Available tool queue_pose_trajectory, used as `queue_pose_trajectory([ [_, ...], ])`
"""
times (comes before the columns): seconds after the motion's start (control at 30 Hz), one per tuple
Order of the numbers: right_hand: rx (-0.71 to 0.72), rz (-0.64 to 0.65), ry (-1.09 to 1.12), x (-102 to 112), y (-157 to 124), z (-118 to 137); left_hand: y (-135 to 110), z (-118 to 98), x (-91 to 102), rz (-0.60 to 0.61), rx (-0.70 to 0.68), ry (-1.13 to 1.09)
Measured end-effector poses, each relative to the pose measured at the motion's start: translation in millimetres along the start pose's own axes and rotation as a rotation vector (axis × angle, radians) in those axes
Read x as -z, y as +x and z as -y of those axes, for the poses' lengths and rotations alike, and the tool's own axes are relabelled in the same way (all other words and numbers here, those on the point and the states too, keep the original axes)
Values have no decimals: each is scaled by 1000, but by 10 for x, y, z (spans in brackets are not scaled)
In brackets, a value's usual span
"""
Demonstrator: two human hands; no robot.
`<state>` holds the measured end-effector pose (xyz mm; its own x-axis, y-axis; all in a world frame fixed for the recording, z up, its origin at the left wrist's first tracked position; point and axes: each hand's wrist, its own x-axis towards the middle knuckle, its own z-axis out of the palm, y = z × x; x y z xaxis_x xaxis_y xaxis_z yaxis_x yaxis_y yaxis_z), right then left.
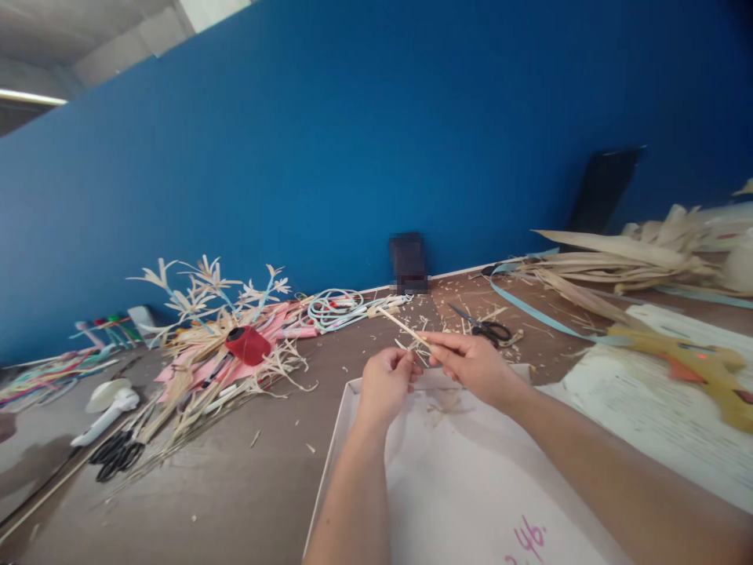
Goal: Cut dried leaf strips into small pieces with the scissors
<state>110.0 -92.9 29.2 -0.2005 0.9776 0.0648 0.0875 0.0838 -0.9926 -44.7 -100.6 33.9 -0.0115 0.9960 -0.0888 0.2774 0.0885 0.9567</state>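
My right hand (474,367) pinches a thin straw-coloured stick (403,324) that points up and to the left. Close beside it, my left hand (385,380) has its thumb and fingers pressed together near the lower end of the stick. What lies between the left fingertips is too small to make out. Below both hands is a shallow white box (447,479) with pink handwriting on it, and a few pale scraps (445,408) lie inside. Black scissors (492,329) rest on the table just beyond my right hand.
Dried-leaf flowers (212,275), a red roll (250,345) and pale strips crowd the left. More scissors (118,451) and a white tool (109,416) lie there. At right are dried leaves (623,259) and a yellow glue gun (688,357). A blue partition (353,157) stands behind.
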Motion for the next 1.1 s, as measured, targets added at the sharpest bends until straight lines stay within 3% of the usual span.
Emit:
queue_pose_trajectory([
  [0.27,-74,-34,43,27,-4,57,-19,-25,0,56,47,-35],
  [0.57,-124,188,161,-57,-46,60,-13,-7,-26,55,-44,-63],
  [0.77,-9,3,-81,-22,10,6,-36,-3,-51,5,-176,68],
  [1.0,-48,-235,-177,97,101,-7,-25,29,-77,4,-134,126],
  [1.1,-78,-412,-217,175,223,20,0,52,-94,-4,-96,133],
])
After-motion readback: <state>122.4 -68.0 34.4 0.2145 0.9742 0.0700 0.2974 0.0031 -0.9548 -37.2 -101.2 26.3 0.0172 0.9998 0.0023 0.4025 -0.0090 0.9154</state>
